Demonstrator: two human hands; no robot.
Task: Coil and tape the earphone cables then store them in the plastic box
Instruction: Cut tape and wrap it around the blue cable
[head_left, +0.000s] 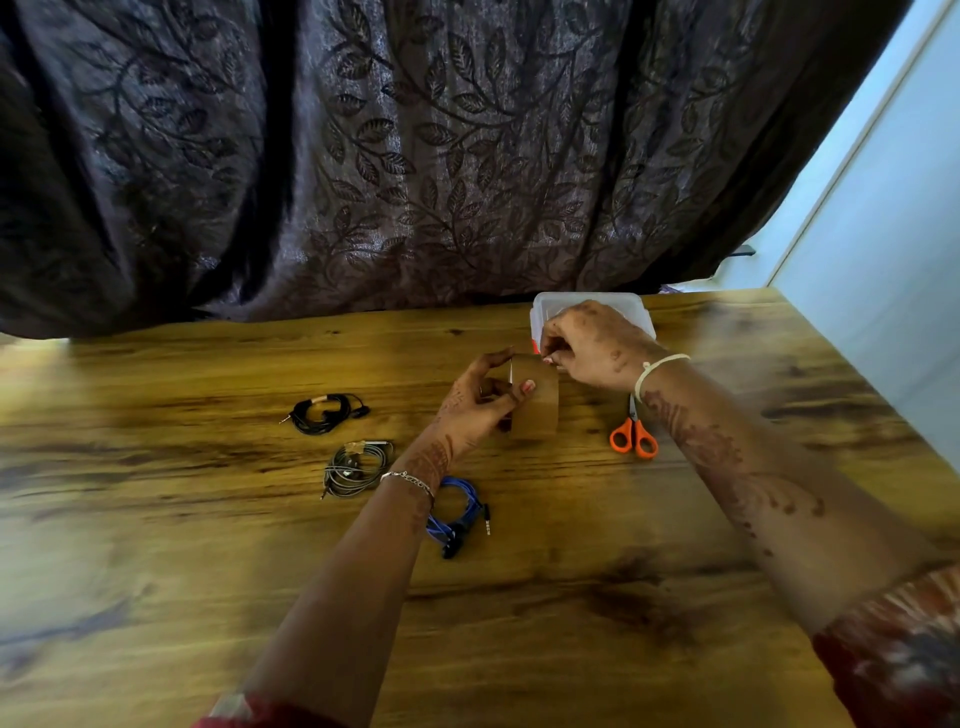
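Observation:
My left hand (480, 402) grips a roll of brown packing tape (537, 400) upright above the table. My right hand (587, 343) pinches the tape's loose end at the top of the roll. Three coiled earphone cables lie to the left: a black one (322, 413) with a strip of tape on it, a grey one (356, 467) also taped, and a blue one (460, 514) partly under my left wrist. The clear plastic box (587, 304) stands behind my right hand, mostly hidden by it.
Orange-handled scissors (634, 436) lie under my right wrist. The wooden table (208, 545) runs back to a dark leaf-patterned curtain (415, 156). A pale wall (893, 234) borders the right side.

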